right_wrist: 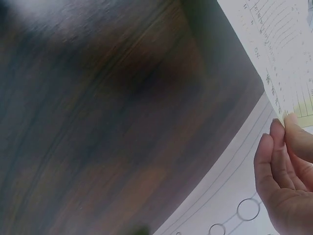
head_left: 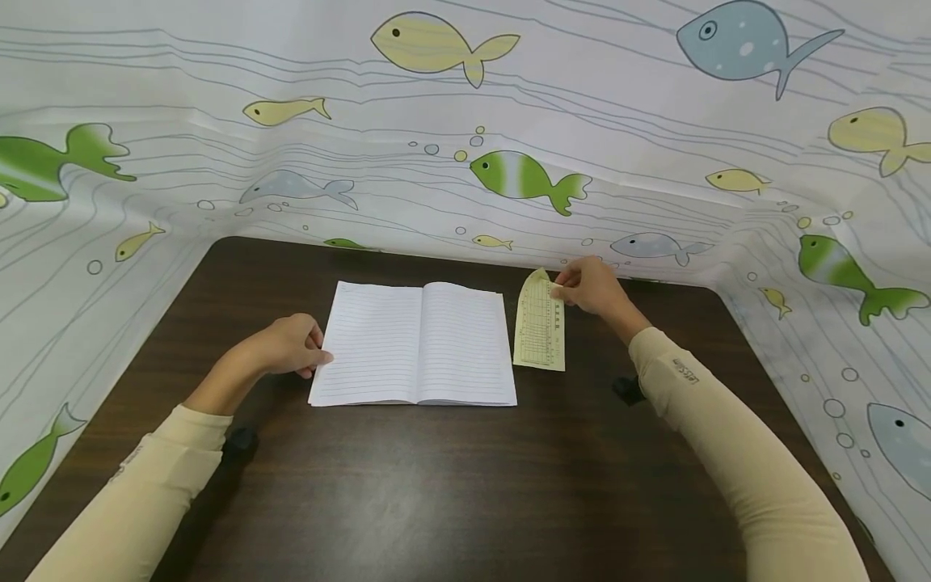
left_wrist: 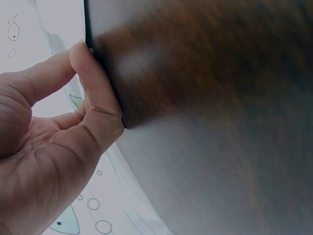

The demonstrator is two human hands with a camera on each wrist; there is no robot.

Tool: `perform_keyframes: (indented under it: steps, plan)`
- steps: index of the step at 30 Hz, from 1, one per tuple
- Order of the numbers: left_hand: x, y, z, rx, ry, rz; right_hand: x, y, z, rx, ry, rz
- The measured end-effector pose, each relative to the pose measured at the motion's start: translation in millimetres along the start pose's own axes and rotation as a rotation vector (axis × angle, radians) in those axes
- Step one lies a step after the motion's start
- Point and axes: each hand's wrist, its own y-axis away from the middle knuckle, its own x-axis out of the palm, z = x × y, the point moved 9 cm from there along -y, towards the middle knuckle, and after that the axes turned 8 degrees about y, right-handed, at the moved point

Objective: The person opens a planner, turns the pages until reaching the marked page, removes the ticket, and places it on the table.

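An open lined notebook lies flat, its two pages spread and its fold running down the middle. At its left edge, my left hand pinches the pages, thumb on top and fingers curled by the edge. In the left wrist view the left hand hides most of that edge. My right hand pinches the upper right edge of a yellow printed form slip, just right of the notebook. The slip's top corner bends up. In the right wrist view thumb and fingers of the right hand meet on the slip.
Both things are on a dark wooden table. White fish-print sheeting rises at the table's back and both sides. A small black object shows by the left wrist and another black object by the right wrist.
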Motion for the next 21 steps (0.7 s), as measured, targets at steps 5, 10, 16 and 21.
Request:
perform_keyframes:
  steps: [5,10,16,21]
  plan:
    - [0.1,0.6,1.7,-0.003,-0.001,-0.001,-1,0.0,-9,0.007,0.018,0.006]
    - [1.1,0.6,2.8,-0.001,0.0,-0.001,-1,0.3,-25,0.024,0.05,0.001]
    - [0.1,0.0,1.8,0.005,0.001,0.001,3,3.3,-44,0.021,0.08,-0.01]
    - [0.1,-1.7,1.5,0.004,0.012,0.004,8,8.2,-57,0.045,0.11,-0.004]
